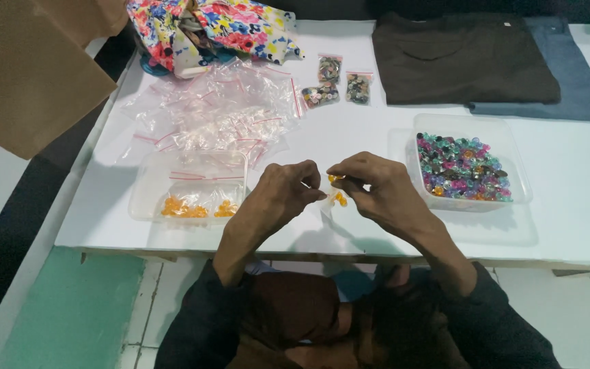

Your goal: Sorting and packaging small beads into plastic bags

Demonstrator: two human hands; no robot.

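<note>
Left hand: left hand [288, 188] above the near edge of the white table [568, 205], fingers curled, pinching one side of a small clear plastic zip bag [332, 205].
Right hand: right hand [375, 186] just beside the left, fingertips nearly touching it, pinched narrow on a small orange bead [334, 178].
Key relation: bag hangs between the two hands, mouth up, directly under the right fingertips; a few orange beads [339, 199] already show inside.
Left side: clear shallow tray [146, 183] holding bagged orange beads, near the left hand.
Right side: clear tub of mixed coloured beads [462, 167], near the right hand.
Far side: heap of empty zip bags [220, 113], well apart.
</note>
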